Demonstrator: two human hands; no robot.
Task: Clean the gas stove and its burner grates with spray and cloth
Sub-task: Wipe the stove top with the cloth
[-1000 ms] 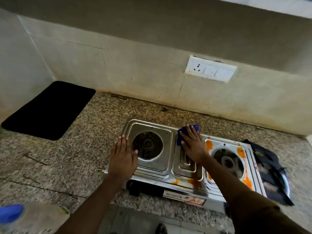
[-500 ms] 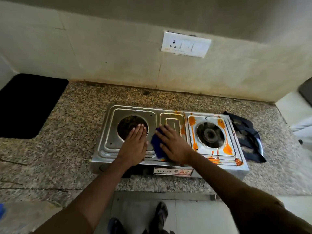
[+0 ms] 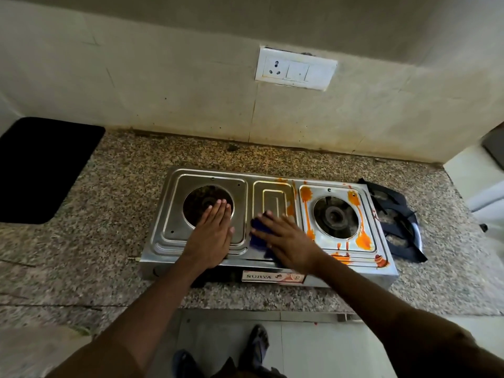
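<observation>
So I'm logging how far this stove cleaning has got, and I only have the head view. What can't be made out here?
- Blue cloth: mostly under the right hand; its full extent is hidden.
- Left burner: near part covered by the left hand.
- Stove front: knobs hidden below its top edge and behind the forearms.
- Burner grates: dark and stacked; condition unclear.
- Spray: nowhere in frame.

Shiny steel stove, speckled polished granite counter, blue cloth
</observation>
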